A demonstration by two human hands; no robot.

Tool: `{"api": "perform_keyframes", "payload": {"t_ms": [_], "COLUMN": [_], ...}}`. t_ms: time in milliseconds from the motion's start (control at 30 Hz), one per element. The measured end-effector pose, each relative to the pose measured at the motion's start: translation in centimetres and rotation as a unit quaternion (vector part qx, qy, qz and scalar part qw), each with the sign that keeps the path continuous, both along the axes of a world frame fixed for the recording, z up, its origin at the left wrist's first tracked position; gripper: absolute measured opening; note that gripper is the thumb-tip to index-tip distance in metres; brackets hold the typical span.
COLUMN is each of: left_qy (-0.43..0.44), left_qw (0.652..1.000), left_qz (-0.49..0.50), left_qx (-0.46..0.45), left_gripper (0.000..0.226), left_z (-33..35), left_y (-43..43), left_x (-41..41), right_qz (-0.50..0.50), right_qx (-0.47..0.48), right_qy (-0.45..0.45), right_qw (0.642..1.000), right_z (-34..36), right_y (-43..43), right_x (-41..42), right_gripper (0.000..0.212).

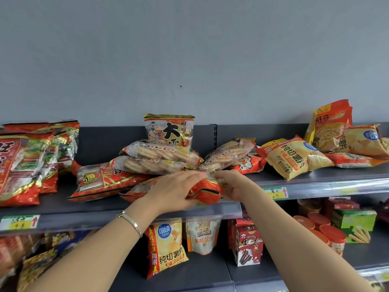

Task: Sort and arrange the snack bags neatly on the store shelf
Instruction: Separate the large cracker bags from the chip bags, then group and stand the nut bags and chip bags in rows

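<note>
A person's left hand (174, 190) and right hand (233, 186) grasp a red snack bag (205, 192) from either side at the front lip of the upper shelf (315, 184). The left fingers curl over its top and the right hand clasps its other end. Just beyond the left fingertips two clear cracker bags (160, 154) lie stacked, while a tilted cracker bag (227, 153) rests just beyond the right hand. An upright cracker bag (169, 129) stands behind the pile against the shelf's rear panel. Left of the left hand a flat red bag (101, 180) lies on the shelf, and farther left stand several red packs (25, 163). Right of the right hand a yellow crisp bag (294, 159) lies tilted, with an orange bag (330, 125) propped up farther right. A silver bracelet (130, 222) circles the left wrist, and a price tag (275, 192) sits on the shelf rail just beside the right hand. Below the hands, between the two forearms, the lower shelf holds a second crisp bag (168, 245), a white-and-orange pouch (203, 237) and a brown carton (248, 247). Orange-lidded tubs (328, 232) and a green box (353, 222) stand to the right of the right forearm.
</note>
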State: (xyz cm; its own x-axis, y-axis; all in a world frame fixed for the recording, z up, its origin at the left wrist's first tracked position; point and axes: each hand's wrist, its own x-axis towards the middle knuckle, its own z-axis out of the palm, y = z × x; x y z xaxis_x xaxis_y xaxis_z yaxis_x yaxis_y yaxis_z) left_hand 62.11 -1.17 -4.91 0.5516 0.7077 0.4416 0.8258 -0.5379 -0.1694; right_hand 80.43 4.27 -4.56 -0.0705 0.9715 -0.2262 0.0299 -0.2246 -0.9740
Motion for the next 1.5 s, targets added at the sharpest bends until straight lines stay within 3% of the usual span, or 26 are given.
{"api": "perform_keyframes", "payload": {"t_ms": [100,233,300,533,600,633,733,767,833,867,933,1000,1067,1200,1367,1433,1500], "left_qy": [-0.082,-0.171,-0.139,-0.018,-0.001,-0.013,-0.158,-0.199,-0.190,-0.194,-0.299,-0.444,-0.512,-0.555,-0.621,-0.654,-0.670], "left_qw": [0.996,0.982,0.983,0.962,0.963,0.971,0.980,0.972,0.967,0.956,0.898,0.813,0.756,0.713,0.650,0.606,0.588], "left_qz": [-0.011,-0.022,-0.064,-0.165,-0.194,-0.189,-0.092,-0.050,0.080,0.139,0.190,0.162,0.138,0.116,0.084,0.065,0.052], "left_qx": [0.045,0.071,0.102,0.219,0.187,0.147,-0.079,-0.112,-0.148,-0.174,-0.261,-0.340,-0.385,-0.413,-0.430,-0.448,-0.450], "left_gripper": [0.043,0.028,0.029,0.029,0.032,0.045,0.085,0.082,0.061,0.056,0.062,0.069,0.072,0.076,0.071,0.055,0.044], "left_z": [0.7,0.5,-0.2,-1.6,-1.5,-1.4,-0.6,-0.8,-1.4,-2.0,-3.2,-3.9,-4.1,-4.0,-4.3,-4.0,-3.9], "left_y": [-0.3,-0.2,-0.4,-1.3,-1.4,-1.4,-0.9,-0.1,1.6,2.1,2.7,2.7,2.8,2.7,1.8,0.8,0.2], "left_x": [-0.3,-0.5,-0.3,0.3,0.4,0.4,-0.5,-1.3,-3.3,-4.3,-5.7,-6.4,-6.8,-7.5,-8.9,-9.8,-11.1], "right_qz": [-0.019,-0.116,-0.124,-0.137,-0.115,-0.113,-0.144,-0.153,-0.169,-0.177,-0.188,-0.191,-0.202,-0.214,-0.166,-0.130,-0.089], "right_qx": [0.012,0.001,-0.026,-0.033,-0.029,-0.018,0.023,0.033,0.041,0.045,0.055,0.067,0.083,0.117,0.094,0.092,0.093], "right_qy": [0.003,0.031,0.044,0.049,0.052,0.041,0.009,0.015,0.027,0.039,0.069,0.096,0.112,0.134,0.107,0.110,0.134], "right_qw": [1.000,0.993,0.991,0.989,0.992,0.993,0.989,0.988,0.984,0.982,0.978,0.975,0.969,0.960,0.976,0.981,0.983], "right_z": [-0.4,-1.3,-1.7,-2.1,-2.2,-2.1,-2.4,-2.6,-3.2,-3.5,-3.7,-3.9,-4.0,-3.5,-2.7,-2.8,-3.0], "right_y": [-0.2,0.3,0.3,-0.1,-0.6,-1.0,-1.6,-1.7,-2.1,-2.3,-3.1,-3.8,-4.5,-6.0,-8.6,-9.0,-9.1], "right_x": [0.3,1.0,1.3,0.8,0.5,0.2,-0.4,-0.6,-0.9,-0.9,-1.0,-1.0,-1.2,-1.5,-2.3,-2.8,-4.0], "right_gripper": [0.038,0.077,0.088,0.094,0.095,0.092,0.086,0.086,0.089,0.090,0.093,0.097,0.101,0.099,0.037,0.035,0.036]}}
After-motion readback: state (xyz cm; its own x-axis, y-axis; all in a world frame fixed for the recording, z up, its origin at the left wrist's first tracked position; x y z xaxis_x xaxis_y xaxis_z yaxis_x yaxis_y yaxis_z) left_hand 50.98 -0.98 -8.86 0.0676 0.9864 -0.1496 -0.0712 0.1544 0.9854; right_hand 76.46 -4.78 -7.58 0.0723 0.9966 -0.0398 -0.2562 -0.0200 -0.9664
